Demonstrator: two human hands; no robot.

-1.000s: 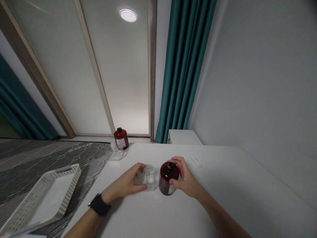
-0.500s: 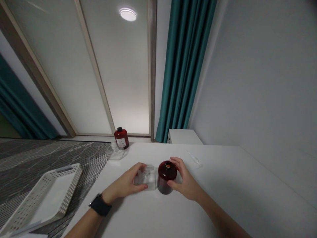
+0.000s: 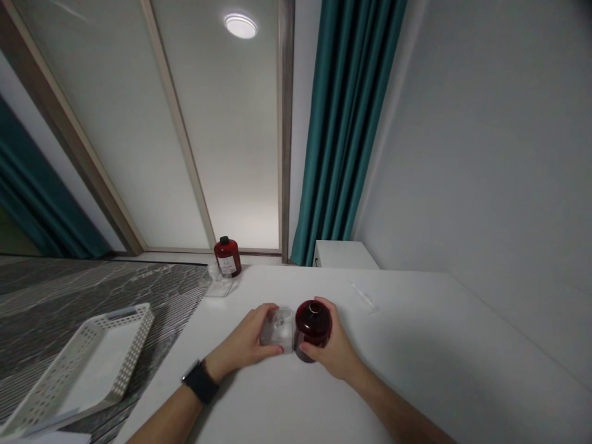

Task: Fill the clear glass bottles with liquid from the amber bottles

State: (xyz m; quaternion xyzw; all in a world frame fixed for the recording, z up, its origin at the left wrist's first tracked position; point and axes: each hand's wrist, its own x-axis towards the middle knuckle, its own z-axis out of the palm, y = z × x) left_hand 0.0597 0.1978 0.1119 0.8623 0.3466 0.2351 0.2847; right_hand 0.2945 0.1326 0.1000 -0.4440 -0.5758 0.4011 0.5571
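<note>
Left hand (image 3: pixel 252 339): fingers grasping the clear square container (image 3: pixel 279 332), near the middle of the worktop (image 3: pixel 342 394). Right hand (image 3: pixel 333 345): fingers curled round the open-necked dark red bottle (image 3: pixel 313 324), upright just beside the container, possibly touching it. Labelled red bottle (image 3: pixel 227 258) stands at the worktop's far left corner.

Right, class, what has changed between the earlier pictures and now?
The left hand and the clear container have shifted right; the right hand and the uncapped red bottle have moved left, narrowing the gap. Neither hand let go. The capped bottle, white basket and thin clear item stayed put.
</note>
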